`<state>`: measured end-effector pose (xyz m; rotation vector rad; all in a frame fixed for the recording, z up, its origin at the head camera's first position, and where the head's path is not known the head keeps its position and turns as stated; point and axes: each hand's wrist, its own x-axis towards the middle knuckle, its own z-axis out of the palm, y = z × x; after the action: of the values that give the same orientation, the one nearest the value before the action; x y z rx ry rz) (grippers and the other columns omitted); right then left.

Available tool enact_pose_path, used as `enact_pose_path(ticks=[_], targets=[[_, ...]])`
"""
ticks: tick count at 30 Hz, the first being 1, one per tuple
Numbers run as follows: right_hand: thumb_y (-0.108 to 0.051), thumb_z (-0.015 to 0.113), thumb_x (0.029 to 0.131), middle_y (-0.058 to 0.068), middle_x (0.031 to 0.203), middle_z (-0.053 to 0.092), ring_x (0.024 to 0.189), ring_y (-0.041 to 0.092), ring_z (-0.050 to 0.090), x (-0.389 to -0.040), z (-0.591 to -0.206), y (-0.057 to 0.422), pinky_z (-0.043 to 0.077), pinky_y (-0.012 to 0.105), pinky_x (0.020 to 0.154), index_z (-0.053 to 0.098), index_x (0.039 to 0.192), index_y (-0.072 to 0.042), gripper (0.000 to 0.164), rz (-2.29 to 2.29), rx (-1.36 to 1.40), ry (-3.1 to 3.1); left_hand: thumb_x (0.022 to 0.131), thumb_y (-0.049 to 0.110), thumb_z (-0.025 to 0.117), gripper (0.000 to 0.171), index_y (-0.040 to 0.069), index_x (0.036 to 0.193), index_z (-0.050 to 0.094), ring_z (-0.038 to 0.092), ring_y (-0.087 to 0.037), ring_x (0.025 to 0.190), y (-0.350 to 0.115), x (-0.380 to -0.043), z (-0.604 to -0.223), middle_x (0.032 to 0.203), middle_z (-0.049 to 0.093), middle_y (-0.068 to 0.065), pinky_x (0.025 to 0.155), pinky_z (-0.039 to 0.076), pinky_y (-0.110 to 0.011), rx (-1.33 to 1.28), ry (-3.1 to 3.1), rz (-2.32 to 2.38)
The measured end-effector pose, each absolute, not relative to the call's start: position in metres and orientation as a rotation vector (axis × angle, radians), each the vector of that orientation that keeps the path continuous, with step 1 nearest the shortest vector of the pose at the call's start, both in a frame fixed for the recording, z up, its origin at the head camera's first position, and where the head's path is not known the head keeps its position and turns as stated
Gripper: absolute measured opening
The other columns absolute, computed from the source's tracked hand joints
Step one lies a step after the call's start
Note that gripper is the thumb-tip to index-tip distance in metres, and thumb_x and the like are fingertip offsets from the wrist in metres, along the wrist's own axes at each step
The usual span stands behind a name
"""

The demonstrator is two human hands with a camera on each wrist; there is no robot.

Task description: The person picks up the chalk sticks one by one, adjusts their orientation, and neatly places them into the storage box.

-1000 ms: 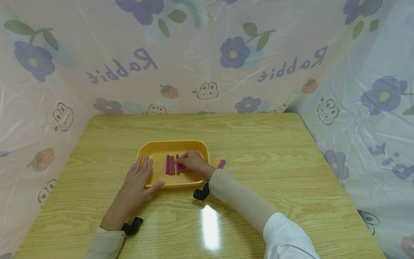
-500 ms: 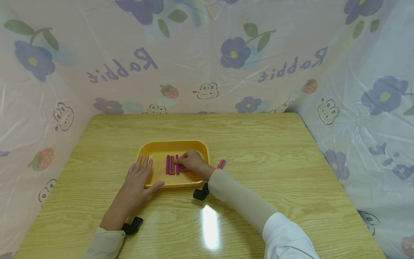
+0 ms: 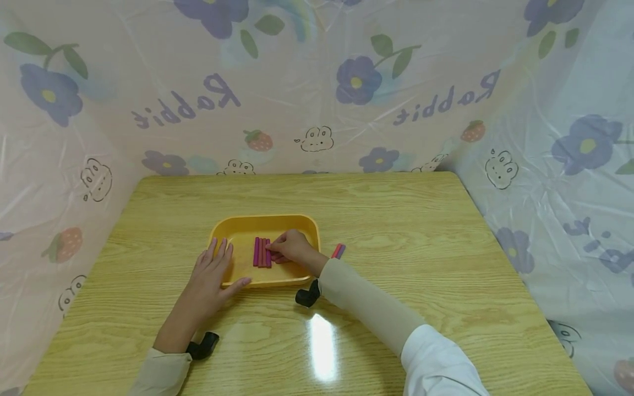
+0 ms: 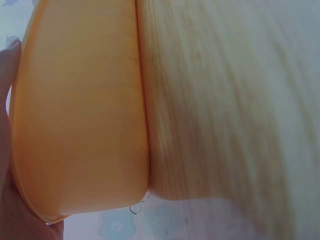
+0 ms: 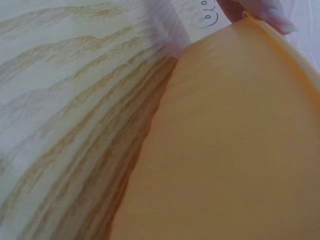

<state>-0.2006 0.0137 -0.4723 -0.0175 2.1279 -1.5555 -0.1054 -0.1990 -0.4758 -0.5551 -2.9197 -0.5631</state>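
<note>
A yellow plastic tray (image 3: 257,221) lies on the table, with several thin sticks side by side in it, magenta at the outer sides and dull red between. My right hand (image 3: 295,246) reaches in over the front right rim, and its thumb and fingertips pinch the rightmost magenta stick (image 3: 268,260), which is up against the others. Beneath that hand more dull-red sticks (image 3: 282,259) show, partly hidden. Across the left end of the tray my left hand (image 3: 210,272) rests, fingers straight and spread over the rim, thumb along the front edge.
To the right of the tray a red stick (image 3: 336,251) and a purple stick (image 3: 340,252) lie on the wood-grain table (image 3: 421,231), partly behind the right wrist. Patterned sheeting (image 3: 307,82) hangs around the back and sides. Both wrist views show mostly the tray's outer wall (image 4: 85,110).
The right hand has shifted slightly left, sliding the rightmost magenta stick until the gap beside the other sticks closed. The left hand and the tray have stayed put.
</note>
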Motion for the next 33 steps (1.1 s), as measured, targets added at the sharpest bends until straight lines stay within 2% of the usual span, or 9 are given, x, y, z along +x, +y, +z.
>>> enact_pose_path(ticks=[9, 19, 26, 30, 33], targets=[[-0.013, 0.062, 0.090, 0.012, 0.077, 0.068, 0.068, 0.019, 0.067, -0.201, -0.469, 0.012, 0.055, 0.028, 0.061, 0.068, 0.090, 0.004, 0.018, -1.552, -0.004, 2.131, 0.087, 0.058, 0.052, 0.090, -0.003, 0.145, 0.022, -0.001, -0.030, 0.141, -0.200, -0.106, -0.475, 0.150, 0.020, -0.021, 0.110, 0.008, -0.051, -0.557, -2.896, -0.549], [-0.011, 0.060, 0.091, 0.014, 0.079, 0.068, 0.068, 0.022, 0.067, -0.204, -0.470, 0.014, 0.056, 0.030, 0.061, 0.067, 0.090, 0.006, 0.018, -1.610, 0.029, 2.087, 0.088, 0.058, 0.051, 0.090, -0.003, 0.146, 0.020, -0.002, -0.030, 0.141, -0.199, -0.109, -0.476, 0.150, 0.018, -0.021, 0.110, 0.007, -0.051, -0.582, -2.893, -0.551], [-0.013, 0.059, 0.091, 0.012, 0.078, 0.068, 0.069, 0.022, 0.067, -0.198, -0.471, 0.016, 0.056, 0.030, 0.061, 0.069, 0.090, 0.005, 0.020, -1.580, -0.054, 2.153, 0.087, 0.059, 0.052, 0.090, -0.003, 0.145, 0.023, 0.000, -0.030, 0.141, -0.199, -0.104, -0.478, 0.150, 0.020, -0.021, 0.111, 0.007, -0.049, -0.559, -2.883, -0.552], [-0.015, 0.059, 0.092, 0.014, 0.084, 0.068, 0.075, 0.023, 0.068, -0.192, -0.463, 0.023, 0.056, 0.031, 0.064, 0.069, 0.097, 0.005, 0.023, -1.565, -0.166, 2.223, 0.087, 0.059, 0.051, 0.090, -0.004, 0.145, 0.023, -0.001, -0.030, 0.141, -0.199, -0.104, -0.479, 0.151, 0.017, -0.020, 0.110, 0.008, -0.050, -0.564, -2.893, -0.548], [-0.016, 0.058, 0.093, 0.020, 0.094, 0.067, 0.083, 0.030, 0.067, -0.189, -0.451, 0.034, 0.055, 0.037, 0.071, 0.066, 0.104, 0.008, 0.027, -1.605, -0.263, 2.224, 0.087, 0.058, 0.051, 0.089, -0.004, 0.145, 0.023, -0.001, -0.030, 0.141, -0.199, -0.105, -0.479, 0.151, 0.018, -0.020, 0.110, 0.009, -0.051, -0.568, -2.889, -0.544]])
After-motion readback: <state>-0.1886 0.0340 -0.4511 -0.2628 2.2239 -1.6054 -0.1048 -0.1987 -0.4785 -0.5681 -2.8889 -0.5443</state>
